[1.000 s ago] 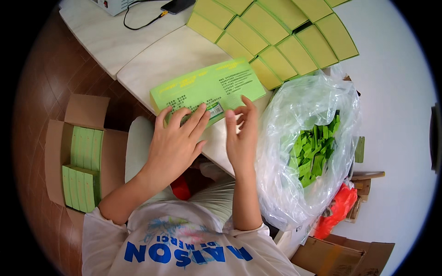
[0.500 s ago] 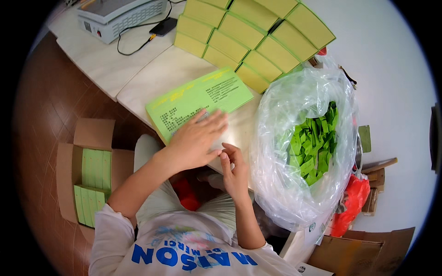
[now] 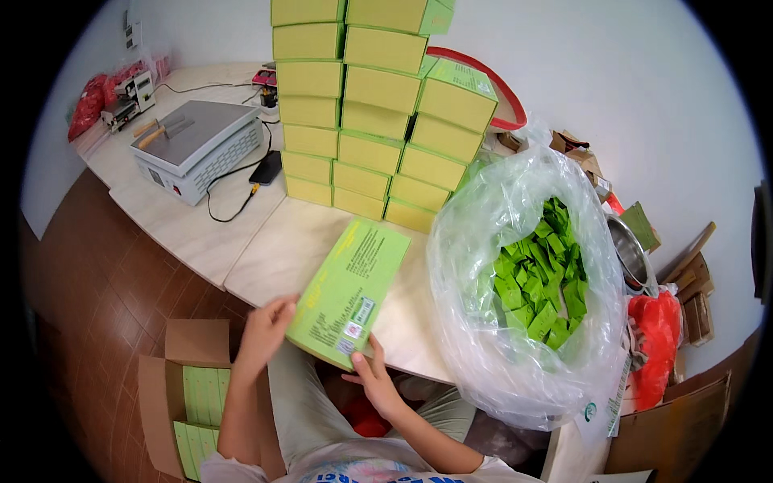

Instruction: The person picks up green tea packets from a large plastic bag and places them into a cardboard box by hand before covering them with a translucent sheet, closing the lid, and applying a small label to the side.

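The person's left hand (image 3: 264,328) grips the lower left edge of a flat green carton (image 3: 348,291), fingers curled round that edge, while the right hand (image 3: 372,380) supports the same carton from below at its near corner, thumb pressed on the printed face and the fingers out of sight beneath. The carton lies tilted at the front edge of the pale table (image 3: 266,249), its near end overhanging the person's lap and its far end resting over the tabletop. Just beside it to the right stands a large clear plastic bag (image 3: 483,241), open at the top and filled with small green sachets (image 3: 538,278). Behind the carton, a stack of yellow-green boxes (image 3: 366,105) rises in several columns (one box at the upper right sits askew). Farther left on the table sits a grey sealing machine (image 3: 197,145) with a black cable trailing toward the stack. On the brown floor to the person's left is an open cardboard box (image 3: 173,362) holding flat green cartons on edge.
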{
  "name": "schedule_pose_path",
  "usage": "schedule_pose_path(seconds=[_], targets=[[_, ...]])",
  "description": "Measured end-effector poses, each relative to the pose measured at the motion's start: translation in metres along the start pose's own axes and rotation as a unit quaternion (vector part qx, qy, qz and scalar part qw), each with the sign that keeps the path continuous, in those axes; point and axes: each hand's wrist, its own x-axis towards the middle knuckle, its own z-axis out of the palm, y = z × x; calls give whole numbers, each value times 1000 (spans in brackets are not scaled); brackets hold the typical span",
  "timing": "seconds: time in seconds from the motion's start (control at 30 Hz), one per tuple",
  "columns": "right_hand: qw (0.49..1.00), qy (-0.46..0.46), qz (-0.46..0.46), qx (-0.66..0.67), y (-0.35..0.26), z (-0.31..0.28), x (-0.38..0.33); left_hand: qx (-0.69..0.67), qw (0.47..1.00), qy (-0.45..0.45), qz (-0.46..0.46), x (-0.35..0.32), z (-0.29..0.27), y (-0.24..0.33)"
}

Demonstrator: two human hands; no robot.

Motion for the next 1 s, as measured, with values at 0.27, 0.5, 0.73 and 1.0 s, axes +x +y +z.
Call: schedule_pose_path(seconds=[0.27, 0.5, 0.73, 1.0], targets=[[999, 4, -8, 40, -25, -22, -19, -79, 996, -20, -28, -18, 2, 7], [974, 24, -223, 41, -133, -45, -54, -6, 995, 53, 88, 11, 15, -11], [882, 85, -460, 47, -272, -42, -11, 168, 961, 28, 217, 42, 63, -36], [848, 103, -492, 166, -348, -51, 62, 222, 942, 50, 246, 34, 70, -33]])
